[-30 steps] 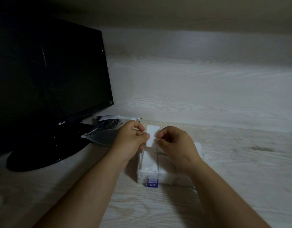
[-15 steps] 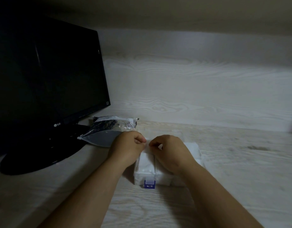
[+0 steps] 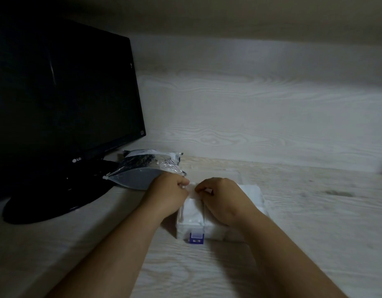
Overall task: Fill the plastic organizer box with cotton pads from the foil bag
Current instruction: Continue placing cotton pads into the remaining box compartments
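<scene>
Seating step: left hand [image 3: 167, 195] and right hand [image 3: 225, 201] pinch a cotton pad [image 3: 192, 189] at the organizer box [image 3: 214, 233] far edge; gentle release next, probably.

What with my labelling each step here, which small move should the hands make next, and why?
Probably press the pad down into the box and let go: the left hand and right hand both pinch it low at the box's far edge, above white pads already inside.

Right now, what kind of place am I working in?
Probably a home desk nook: a dark LG monitor on a pale wood-grain desk, the foil bag near an organizer box of cotton pads.
</scene>
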`<state>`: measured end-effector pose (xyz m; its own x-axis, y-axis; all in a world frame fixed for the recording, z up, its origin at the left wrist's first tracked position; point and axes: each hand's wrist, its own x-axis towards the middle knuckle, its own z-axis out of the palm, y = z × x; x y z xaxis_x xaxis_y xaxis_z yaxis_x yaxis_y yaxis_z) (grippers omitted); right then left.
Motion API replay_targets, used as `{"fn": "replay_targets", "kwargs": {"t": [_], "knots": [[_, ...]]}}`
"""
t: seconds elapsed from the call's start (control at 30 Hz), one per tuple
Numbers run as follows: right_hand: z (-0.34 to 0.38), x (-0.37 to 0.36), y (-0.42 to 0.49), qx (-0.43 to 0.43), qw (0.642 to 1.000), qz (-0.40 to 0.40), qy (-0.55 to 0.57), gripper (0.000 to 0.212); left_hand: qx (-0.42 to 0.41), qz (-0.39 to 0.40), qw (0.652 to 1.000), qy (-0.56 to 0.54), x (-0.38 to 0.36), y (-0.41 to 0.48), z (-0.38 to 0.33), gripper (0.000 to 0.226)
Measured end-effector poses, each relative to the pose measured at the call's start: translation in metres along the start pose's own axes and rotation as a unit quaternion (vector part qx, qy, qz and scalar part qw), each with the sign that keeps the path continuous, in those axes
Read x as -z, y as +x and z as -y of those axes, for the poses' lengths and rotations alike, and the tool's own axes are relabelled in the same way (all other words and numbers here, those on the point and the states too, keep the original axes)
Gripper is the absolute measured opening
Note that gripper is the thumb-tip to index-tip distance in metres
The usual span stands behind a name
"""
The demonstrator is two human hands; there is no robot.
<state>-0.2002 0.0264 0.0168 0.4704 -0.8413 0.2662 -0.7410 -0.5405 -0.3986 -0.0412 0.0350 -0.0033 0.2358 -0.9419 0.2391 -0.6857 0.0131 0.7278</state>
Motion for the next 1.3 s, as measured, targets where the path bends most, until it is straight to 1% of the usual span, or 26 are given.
{"fn": "replay_targets", "kwargs": {"t": [0.27,0.37,0.57,0.63,0.77,0.87,0.97,1.07,1.17,1.2,1.3], "knots": [[-0.005,-0.007,0.008,-0.010,0.999,0.034,-0.028,0.034,0.027,0.043,0.999,-0.009,0.003,0.002,0.002,0.030],[-0.005,-0.006,0.006,0.003,0.999,0.038,-0.035,0.035,0.029,0.048,0.998,-0.018,0.004,0.000,0.003,0.031],[-0.005,-0.003,0.002,0.029,0.999,-0.002,-0.019,0.033,0.009,0.008,1.000,-0.029,0.003,0.002,0.006,0.018],[-0.004,-0.001,0.001,0.035,0.999,-0.019,-0.008,0.032,0.005,0.007,0.999,-0.034,0.004,0.002,0.006,0.017],[-0.004,0.005,-0.002,0.018,0.998,-0.049,0.023,0.034,0.005,-0.007,0.998,-0.058,0.010,0.004,0.009,0.036],[-0.005,0.009,-0.003,-0.004,0.996,-0.066,0.053,0.031,0.010,-0.030,0.998,-0.058,0.019,0.006,0.012,0.041],[-0.007,0.010,-0.004,-0.011,0.994,-0.086,0.066,0.028,0.019,-0.038,0.999,-0.033,0.028,0.006,0.015,0.039],[-0.009,0.011,-0.006,-0.018,0.993,-0.094,0.069,0.027,0.039,-0.035,0.999,0.002,0.034,0.007,0.023,0.037],[-0.012,0.012,-0.008,-0.032,0.991,-0.098,0.080,0.026,0.042,-0.023,0.998,0.048,0.038,0.007,0.030,0.038],[-0.013,0.013,-0.008,-0.037,0.991,-0.100,0.083,0.026,0.042,-0.011,0.997,0.063,0.038,0.006,0.030,0.036],[-0.014,0.014,-0.008,-0.052,0.989,-0.104,0.090,0.025,0.024,0.032,0.992,0.121,0.035,0.002,0.030,0.012]]}}
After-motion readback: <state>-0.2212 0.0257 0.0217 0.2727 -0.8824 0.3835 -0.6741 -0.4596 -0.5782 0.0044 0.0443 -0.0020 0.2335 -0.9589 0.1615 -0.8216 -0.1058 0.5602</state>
